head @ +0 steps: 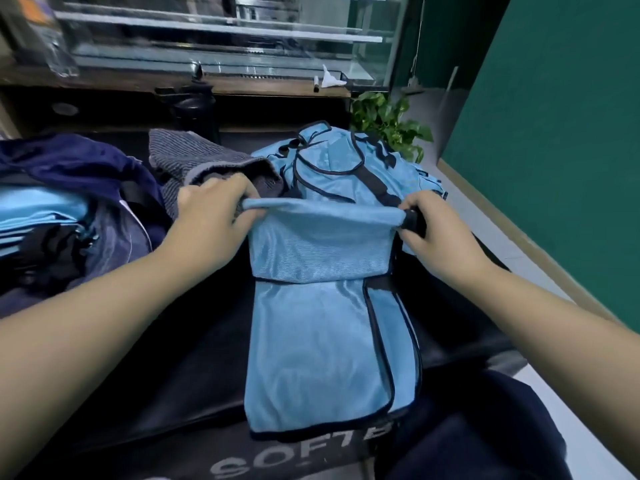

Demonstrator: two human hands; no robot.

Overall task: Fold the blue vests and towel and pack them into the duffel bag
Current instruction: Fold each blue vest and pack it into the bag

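Gripping the blue vest's (322, 306) folded edge, left hand (207, 216) and right hand (436, 230) pinch opposite corners.

A dark table (194, 375) carries everything, its near edge covered by a black mat (277, 459) printed with pale letters reading "SOFT B"; a light blue vest (322, 341) with dark trim lies flat along the middle, its far half doubled back over itself; beyond it a heap of more blue vests (332, 168) rests on the far right part; a grey ribbed towel (194, 161) lies crumpled just left of that heap, touching it; at the left sits a navy duffel bag (104, 188), open, with what looks like folded blue cloth (41, 209) inside.
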